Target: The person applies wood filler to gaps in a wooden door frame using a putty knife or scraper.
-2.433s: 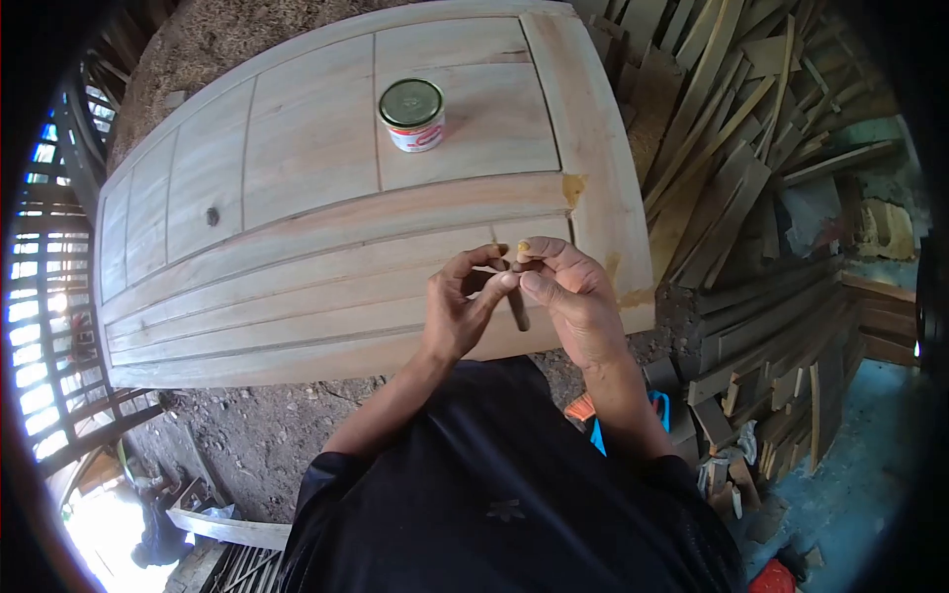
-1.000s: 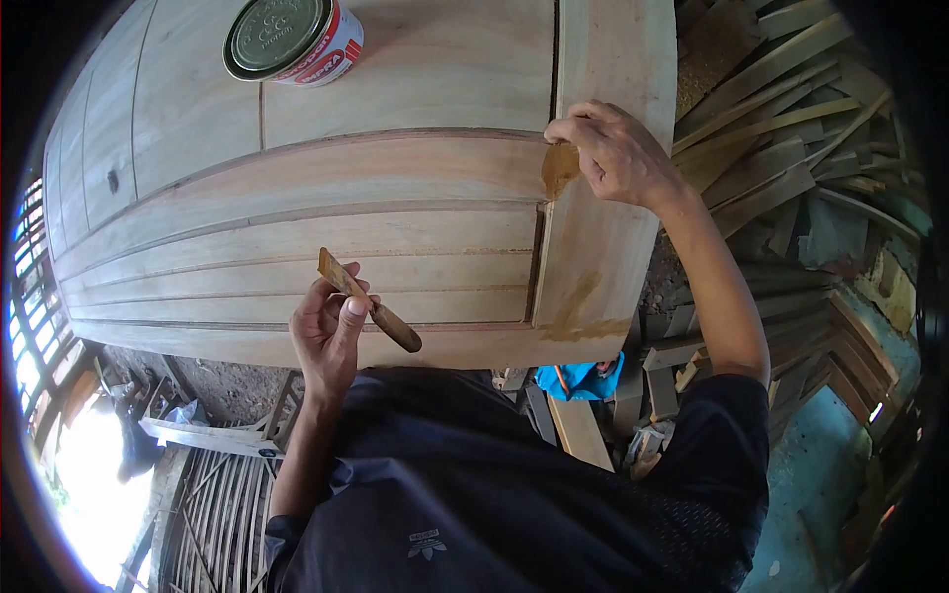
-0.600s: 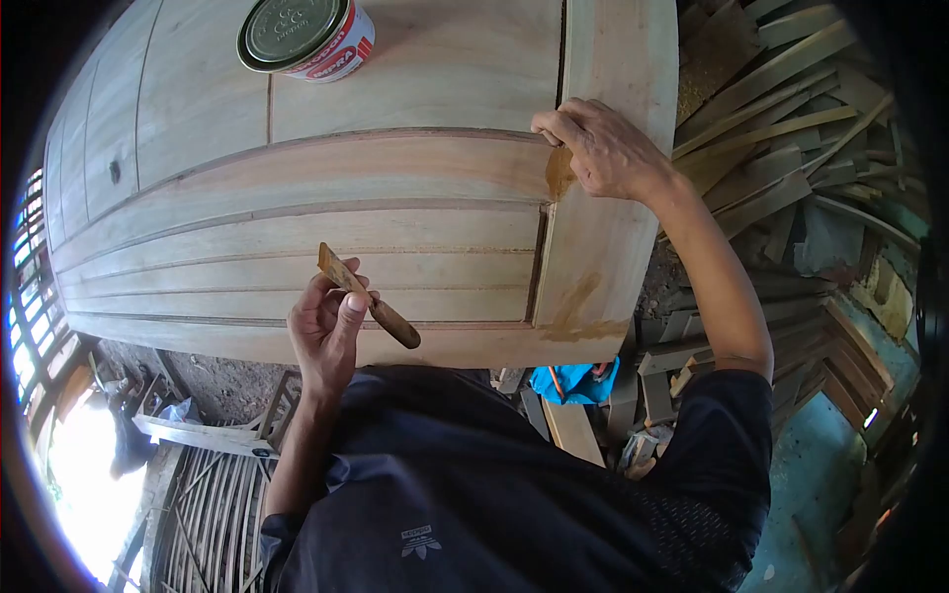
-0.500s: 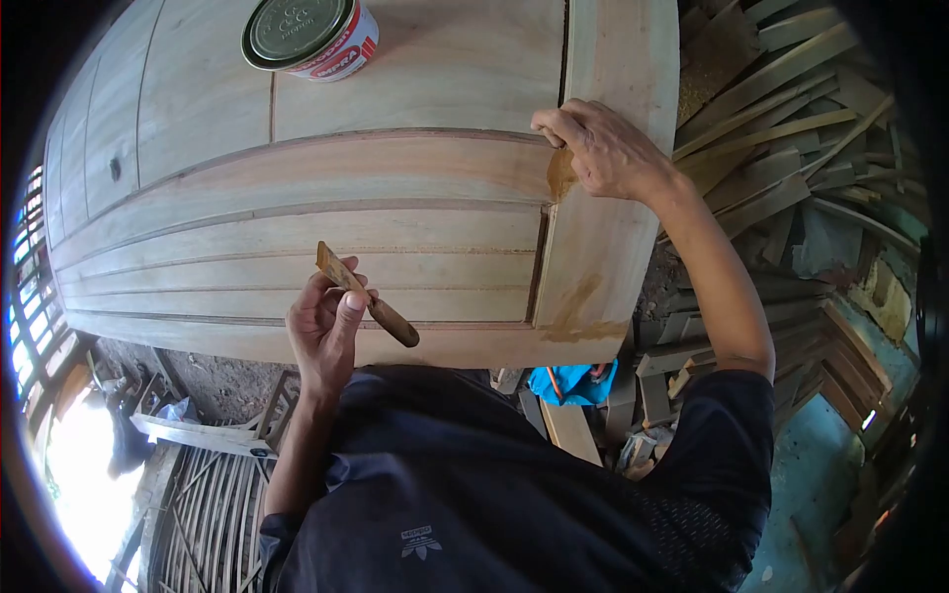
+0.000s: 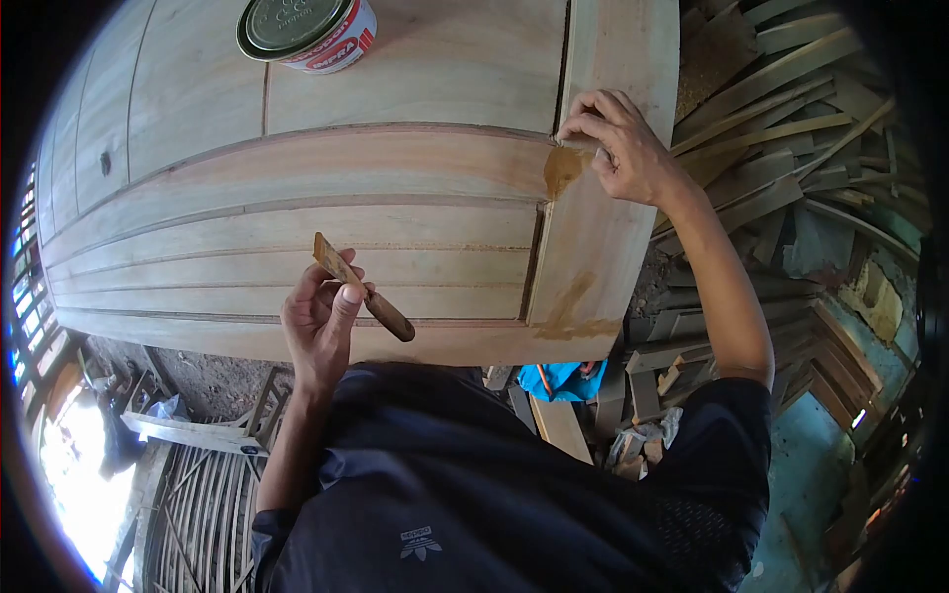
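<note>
My left hand (image 5: 322, 314) pinches a putty knife (image 5: 388, 314) with a wooden handle between thumb and fingers. Its blade, smeared with brown, points up and to the left above the panelled wooden door (image 5: 415, 173). Over the door's right side is my right hand (image 5: 628, 148), fingers curled and thumb apart from them, with nothing visible in the grip. The fingertips are close to a panel joint, beside a brown filler patch (image 5: 563, 170). Another brown smear (image 5: 571, 314) marks the lower right corner. A lidded red and white can (image 5: 341, 42) stands on the door.
Wood offcuts and strips (image 5: 781, 109) are piled along the right of the door. A blue cloth or bag (image 5: 561, 381) lies below its near edge. At lower left are a pale wooden frame piece (image 5: 188, 432) and a slatted rack (image 5: 203, 514).
My right hand has shifted slightly right and its fingers have loosened, uncovering more of the brown patch. My left hand still holds the putty knife in nearly the same pose.
</note>
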Demonstrator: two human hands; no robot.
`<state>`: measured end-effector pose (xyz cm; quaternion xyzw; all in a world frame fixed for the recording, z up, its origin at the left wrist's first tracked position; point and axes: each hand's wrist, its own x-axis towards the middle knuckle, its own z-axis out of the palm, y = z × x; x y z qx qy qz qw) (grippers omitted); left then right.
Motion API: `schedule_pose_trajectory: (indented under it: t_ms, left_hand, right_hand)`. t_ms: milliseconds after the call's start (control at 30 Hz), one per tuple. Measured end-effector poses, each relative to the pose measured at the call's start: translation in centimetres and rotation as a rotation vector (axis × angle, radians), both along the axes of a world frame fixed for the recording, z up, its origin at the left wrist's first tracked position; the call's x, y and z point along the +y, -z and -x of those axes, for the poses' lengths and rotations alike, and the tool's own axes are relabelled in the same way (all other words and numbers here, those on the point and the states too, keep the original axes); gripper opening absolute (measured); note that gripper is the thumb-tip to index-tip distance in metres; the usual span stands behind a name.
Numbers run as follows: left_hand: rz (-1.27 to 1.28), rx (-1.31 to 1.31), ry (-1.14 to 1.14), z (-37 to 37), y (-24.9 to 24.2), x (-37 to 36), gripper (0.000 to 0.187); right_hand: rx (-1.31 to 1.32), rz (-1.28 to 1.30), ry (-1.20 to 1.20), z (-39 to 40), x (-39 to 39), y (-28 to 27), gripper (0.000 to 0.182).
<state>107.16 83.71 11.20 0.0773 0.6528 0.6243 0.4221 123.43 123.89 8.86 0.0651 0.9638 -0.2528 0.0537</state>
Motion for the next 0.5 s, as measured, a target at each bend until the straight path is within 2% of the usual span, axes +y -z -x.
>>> schedule_pose_trajectory:
  t_ms: [367, 500]
  left_hand:
    - [0.026, 0.042, -0.002, -0.1, 0.2, 0.0, 0.042]
    - [0.021, 0.030, 0.001, -0.1, 0.3, -0.2, 0.042]
  right_hand:
    - [-0.022, -0.031, 0.013, -0.1, -0.3, 0.5, 0.053]
    - [-0.033, -0.120, -0.032, 0.7, -0.3, -0.6, 0.045]
